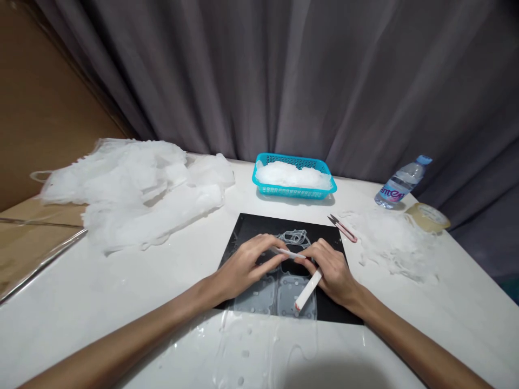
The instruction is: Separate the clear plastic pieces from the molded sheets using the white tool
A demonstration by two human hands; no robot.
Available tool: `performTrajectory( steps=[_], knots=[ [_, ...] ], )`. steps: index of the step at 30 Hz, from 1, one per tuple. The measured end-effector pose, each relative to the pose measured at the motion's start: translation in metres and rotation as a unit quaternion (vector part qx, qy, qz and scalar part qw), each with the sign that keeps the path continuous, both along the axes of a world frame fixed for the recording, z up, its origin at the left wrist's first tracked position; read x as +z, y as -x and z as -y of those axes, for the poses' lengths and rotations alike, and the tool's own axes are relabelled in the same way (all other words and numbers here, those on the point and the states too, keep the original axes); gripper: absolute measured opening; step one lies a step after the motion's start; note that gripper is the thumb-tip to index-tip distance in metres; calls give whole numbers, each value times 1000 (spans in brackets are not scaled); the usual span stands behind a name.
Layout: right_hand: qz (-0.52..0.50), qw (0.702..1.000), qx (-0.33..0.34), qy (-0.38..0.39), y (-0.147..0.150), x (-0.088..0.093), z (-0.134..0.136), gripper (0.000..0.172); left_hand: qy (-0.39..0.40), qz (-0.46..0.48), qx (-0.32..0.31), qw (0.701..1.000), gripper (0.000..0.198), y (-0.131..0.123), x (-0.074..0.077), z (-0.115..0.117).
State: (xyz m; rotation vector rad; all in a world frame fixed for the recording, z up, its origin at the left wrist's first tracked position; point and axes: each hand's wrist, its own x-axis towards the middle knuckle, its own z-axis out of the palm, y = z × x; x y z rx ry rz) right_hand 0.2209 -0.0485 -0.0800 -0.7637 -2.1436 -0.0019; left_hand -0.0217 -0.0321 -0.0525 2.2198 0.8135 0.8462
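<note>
My left hand [253, 262] is closed, thumb and fingers pinching one end of a thin whitish translucent strip [292, 253]. On the strip's other end, my right hand [327, 267] pinches with thumb and forefinger. A flat white stick [308, 290] with a reddish tip also sticks out of my right hand, towards me. Below both hands is a black mat [330, 308], and clear plastic with moulded panels [255, 294] lies across it and over its near edge. Coiled clear tubing [294, 236] rests just beyond my fingers. What the strip joins to is hidden.
Crumpled white translucent sheets [133, 189] are heaped on the left, near cardboard [36, 227]. A blue basket [294, 192] holds more white material. On the right are thread snips [343, 229], white scraps [395, 243], a tape roll [430, 217] and a water bottle [402, 183].
</note>
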Motion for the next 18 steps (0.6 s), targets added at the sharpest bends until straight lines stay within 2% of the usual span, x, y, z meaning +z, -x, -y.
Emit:
performTrajectory(
  steps=[5,9,13,18],
  knots=[
    [6,1000,-3,10,-1,-3,-1,9,-57,15,-10,998,10,-1,-1,1],
    [4,1000,-5,7,-1,-1,-1,9,-64,15,0,998,10,-2,1,2],
    [-5,1000,-15,-9,-1,0,0,10,-60,2,15,998,19,-1,0,3],
    [-1,1000,-12,2,-2,0,1,17,-95,9,-4,995,16,-2,-1,1]
  ],
)
